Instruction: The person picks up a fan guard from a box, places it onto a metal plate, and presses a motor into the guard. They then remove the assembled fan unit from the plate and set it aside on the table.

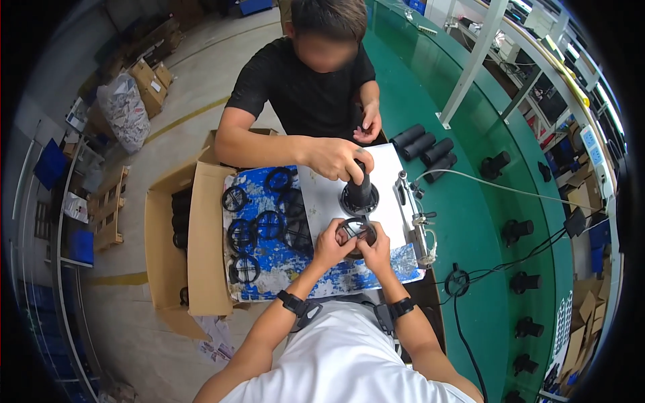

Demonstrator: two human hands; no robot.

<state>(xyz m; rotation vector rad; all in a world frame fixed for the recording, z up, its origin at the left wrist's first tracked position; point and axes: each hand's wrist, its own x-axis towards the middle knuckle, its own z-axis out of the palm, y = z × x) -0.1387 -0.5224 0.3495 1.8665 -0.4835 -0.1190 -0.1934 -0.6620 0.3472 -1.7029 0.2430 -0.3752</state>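
Gripping 1 round black plastic ring part between both hands, left hand and right hand clamp it above the white sheet's near edge, apparently mid-assembly, needing careful alignment.

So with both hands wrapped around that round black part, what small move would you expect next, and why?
Probably a small turn or press to seat it. The left hand and right hand both grip the round black part over the white sheet, fingers around its rim, while a co-worker's hand presses a similar black piece just beyond. Whether it is seated cannot be told.
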